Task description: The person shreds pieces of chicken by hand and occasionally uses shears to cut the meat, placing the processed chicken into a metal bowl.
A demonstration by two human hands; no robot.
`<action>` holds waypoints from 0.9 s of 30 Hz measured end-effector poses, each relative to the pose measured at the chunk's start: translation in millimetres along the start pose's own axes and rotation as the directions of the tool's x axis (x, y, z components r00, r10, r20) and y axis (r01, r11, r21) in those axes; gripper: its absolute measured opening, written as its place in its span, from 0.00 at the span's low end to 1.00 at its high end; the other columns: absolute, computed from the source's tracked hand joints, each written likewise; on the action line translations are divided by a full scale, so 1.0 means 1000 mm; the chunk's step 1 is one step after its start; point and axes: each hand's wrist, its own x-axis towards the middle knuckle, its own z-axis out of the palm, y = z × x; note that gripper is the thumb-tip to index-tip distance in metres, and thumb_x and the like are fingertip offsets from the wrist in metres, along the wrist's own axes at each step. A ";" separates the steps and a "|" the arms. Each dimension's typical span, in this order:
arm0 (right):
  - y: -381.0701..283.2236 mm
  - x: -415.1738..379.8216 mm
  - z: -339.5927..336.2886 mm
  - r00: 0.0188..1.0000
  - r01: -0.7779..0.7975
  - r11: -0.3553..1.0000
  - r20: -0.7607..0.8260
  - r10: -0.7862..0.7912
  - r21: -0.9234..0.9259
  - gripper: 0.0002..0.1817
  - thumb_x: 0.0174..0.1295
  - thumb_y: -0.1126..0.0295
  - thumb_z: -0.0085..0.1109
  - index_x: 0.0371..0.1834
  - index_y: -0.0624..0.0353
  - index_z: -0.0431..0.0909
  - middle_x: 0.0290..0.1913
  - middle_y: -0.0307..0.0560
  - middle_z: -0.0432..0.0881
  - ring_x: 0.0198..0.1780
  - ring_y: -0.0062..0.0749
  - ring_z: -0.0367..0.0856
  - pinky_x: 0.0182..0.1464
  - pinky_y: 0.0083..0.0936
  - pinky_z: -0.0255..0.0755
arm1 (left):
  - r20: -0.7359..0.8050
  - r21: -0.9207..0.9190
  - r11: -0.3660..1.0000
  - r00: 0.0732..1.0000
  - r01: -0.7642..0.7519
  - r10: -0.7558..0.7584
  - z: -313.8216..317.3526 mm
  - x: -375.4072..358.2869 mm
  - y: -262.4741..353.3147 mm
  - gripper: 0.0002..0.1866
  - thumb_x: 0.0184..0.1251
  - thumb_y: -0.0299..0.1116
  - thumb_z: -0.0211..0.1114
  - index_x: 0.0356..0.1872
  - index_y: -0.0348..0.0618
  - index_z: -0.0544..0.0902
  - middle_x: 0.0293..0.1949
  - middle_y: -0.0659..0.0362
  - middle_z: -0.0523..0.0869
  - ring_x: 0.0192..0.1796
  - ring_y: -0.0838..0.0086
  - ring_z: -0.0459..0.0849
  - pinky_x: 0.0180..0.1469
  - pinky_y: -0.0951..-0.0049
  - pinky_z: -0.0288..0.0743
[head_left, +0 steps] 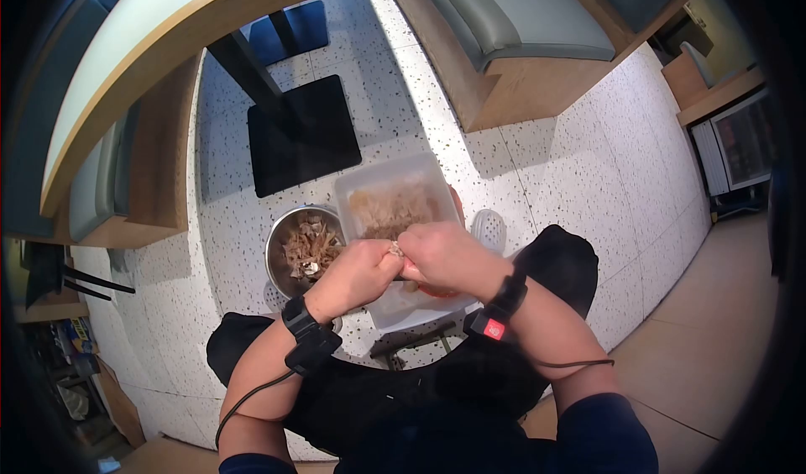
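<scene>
My left hand point(357, 277) and my right hand point(449, 256) meet over a translucent plastic tub point(441, 174). Both are closed, thumbs and fingers pinching a small pale piece of meat point(395, 249) between them. Most of that piece is hidden by the fingers, so whether it has bone in it cannot be made out. Shredded brownish meat point(390, 209) lies in the far half of the tub, beyond my hands. To the left stands a round metal bowl point(271, 264) holding bones and scraps point(309, 247); my left forearm passes close to its near side.
A table's black base plate point(304, 138) rests on the speckled floor beyond the tub. Padded benches stand at left and at right point(546, 46). The curved tabletop edge point(126, 79) overhangs the upper left. My knees flank the tub; a pale perforated shoe point(488, 229) is beside it.
</scene>
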 end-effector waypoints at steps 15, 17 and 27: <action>0.022 0.001 -0.016 0.967 -0.247 0.916 0.023 0.253 0.318 0.15 0.74 0.65 0.51 0.35 0.67 0.77 0.36 0.63 0.81 0.42 0.60 0.80 0.48 0.47 0.73 | 0.072 -0.616 0.756 0.972 0.220 -0.224 -0.023 -0.025 -0.005 0.12 0.76 0.32 0.48 0.36 0.41 0.79 0.24 0.67 0.75 0.23 0.82 0.70 0.27 0.79 0.66; 0.014 0.003 -0.015 0.977 -0.192 0.912 -0.017 0.212 0.363 0.15 0.75 0.64 0.53 0.39 0.67 0.80 0.36 0.61 0.81 0.43 0.60 0.80 0.49 0.46 0.74 | 0.089 -0.602 0.760 0.967 0.243 -0.239 -0.020 -0.027 -0.010 0.12 0.77 0.33 0.47 0.38 0.41 0.79 0.24 0.67 0.75 0.23 0.82 0.71 0.28 0.78 0.67; 0.007 0.010 -0.013 0.983 -0.094 0.938 -0.118 0.141 0.335 0.17 0.66 0.63 0.68 0.51 0.64 0.84 0.37 0.53 0.83 0.40 0.48 0.83 0.45 0.39 0.77 | 0.162 -0.851 0.477 0.974 0.219 -0.158 -0.013 -0.013 -0.030 0.10 0.81 0.34 0.53 0.47 0.38 0.78 0.31 0.62 0.79 0.31 0.77 0.77 0.38 0.74 0.76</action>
